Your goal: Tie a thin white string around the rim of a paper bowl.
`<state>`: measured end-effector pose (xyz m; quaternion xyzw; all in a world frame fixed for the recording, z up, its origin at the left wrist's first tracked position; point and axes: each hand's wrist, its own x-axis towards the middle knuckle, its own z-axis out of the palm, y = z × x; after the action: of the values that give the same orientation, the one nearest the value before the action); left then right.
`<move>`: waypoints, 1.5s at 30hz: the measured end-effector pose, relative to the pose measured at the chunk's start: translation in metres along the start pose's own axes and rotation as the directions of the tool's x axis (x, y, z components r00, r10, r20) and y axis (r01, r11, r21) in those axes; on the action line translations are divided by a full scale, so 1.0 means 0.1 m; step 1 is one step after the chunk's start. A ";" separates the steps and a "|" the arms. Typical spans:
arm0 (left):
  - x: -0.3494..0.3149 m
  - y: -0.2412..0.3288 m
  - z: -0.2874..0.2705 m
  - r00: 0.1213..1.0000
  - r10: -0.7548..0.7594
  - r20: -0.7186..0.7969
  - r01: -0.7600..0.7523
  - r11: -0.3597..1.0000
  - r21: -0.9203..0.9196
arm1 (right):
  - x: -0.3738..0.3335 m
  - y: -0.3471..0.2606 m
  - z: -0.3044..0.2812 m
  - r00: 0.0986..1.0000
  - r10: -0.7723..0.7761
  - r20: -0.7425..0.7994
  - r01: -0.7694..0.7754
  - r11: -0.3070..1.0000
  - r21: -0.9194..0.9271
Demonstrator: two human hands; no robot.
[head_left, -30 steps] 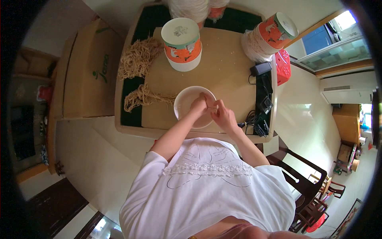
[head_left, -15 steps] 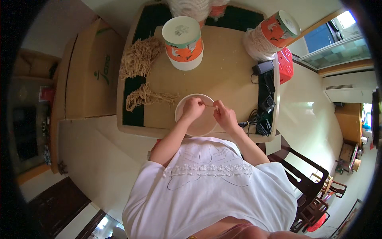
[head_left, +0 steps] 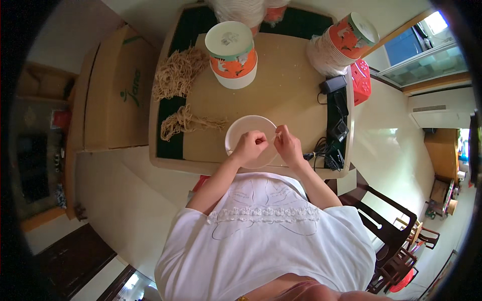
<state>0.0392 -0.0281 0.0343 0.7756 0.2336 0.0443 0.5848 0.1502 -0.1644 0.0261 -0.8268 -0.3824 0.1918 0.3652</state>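
Note:
A white round tub (head_left: pixel 240 128) stands at the table's near edge, its open mouth under my hands. My left hand (head_left: pixel 252 147) is closed over the middle of the tub; what its fingers hold, if anything, is hidden. Just to the right, my right hand (head_left: pixel 288 146) pinches a thin tan cord, only a bit of which shows at the fingertips by the tub's right rim. A small tan bit shows at the tub's left rim. Left of the tub lies a small bunch of tan cord (head_left: pixel 183 123), and behind it a larger tangled heap of cord (head_left: pixel 179 72).
Stacked orange and white paper tubs (head_left: pixel 233 62) stand behind, with more wrapped stacks (head_left: pixel 337 47) at the back right. Black adapters and cables (head_left: pixel 337 131) lie along the right edge. A cardboard box (head_left: pixel 113 95) is on the left, a dark wooden chair (head_left: pixel 381 208) at right.
The cord stretched between my two hands no longer shows there. My left hand has turned and come down nearer me, while the right has shifted slightly right. The tub has moved slightly right.

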 end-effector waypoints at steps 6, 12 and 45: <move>-0.13 0.22 0.01 0.992 0.120 -0.030 -0.119 0.993 0.022 | 0.02 -0.06 0.04 0.997 -0.072 -0.030 0.072 0.997 -0.009; -0.08 -0.15 -0.03 0.984 0.081 -0.159 -0.057 0.987 0.150 | 0.03 -0.05 0.08 0.995 -0.086 -0.057 0.085 0.996 -0.034; 0.21 -0.31 0.24 0.965 0.185 -0.186 -0.136 0.960 0.246 | 0.00 -0.02 0.09 0.998 -0.061 -0.032 0.062 0.998 0.003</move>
<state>0.0566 -0.0337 -0.0062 0.8459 0.2328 0.1448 0.4575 0.1441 -0.1596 0.0214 -0.8170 -0.4014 0.1678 0.3785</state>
